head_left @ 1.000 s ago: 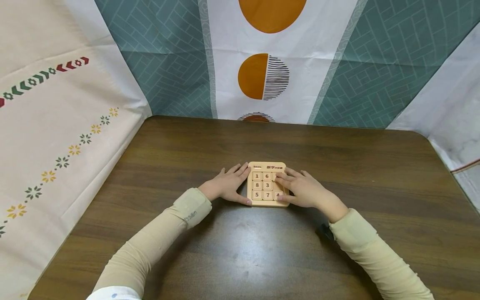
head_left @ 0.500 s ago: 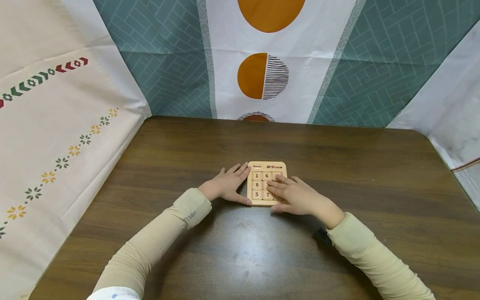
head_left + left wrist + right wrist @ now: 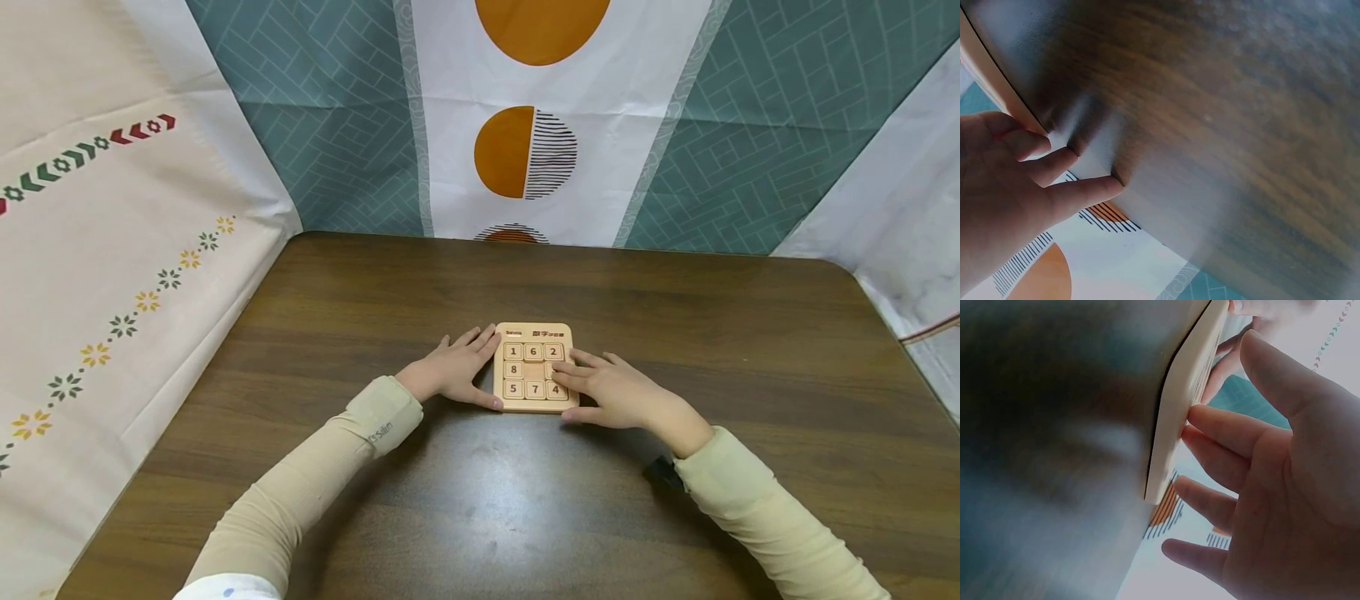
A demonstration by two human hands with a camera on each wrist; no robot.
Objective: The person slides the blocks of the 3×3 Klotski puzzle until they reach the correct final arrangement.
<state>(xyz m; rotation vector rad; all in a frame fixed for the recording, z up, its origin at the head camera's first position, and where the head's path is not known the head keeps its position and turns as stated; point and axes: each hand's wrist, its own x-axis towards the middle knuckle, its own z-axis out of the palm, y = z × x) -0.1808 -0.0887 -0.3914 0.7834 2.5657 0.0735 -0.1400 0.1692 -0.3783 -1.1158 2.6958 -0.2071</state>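
Note:
A pale wooden number slide puzzle lies flat on the table, with its bare centre square between the 8 and the covered right-hand tile. Spread along its left edge is my left hand, thumb at the lower corner and fingertips near the upper one. My right hand reaches over from the right. Its straight fingertips touch the middle-right tile and hide most of its face, while the thumb lies by the lower right corner. In the right wrist view two fingertips meet the puzzle's top face.
The dark wooden table stretches around the puzzle on all sides. A patterned cloth hangs behind its far edge. White cloth with small flowers borders the left, and marbled cloth the right.
The 3 tile has slid from the centre square to the gap at the middle right, leaving the centre bare. My right hand moved left and back right. The left hand stayed put.

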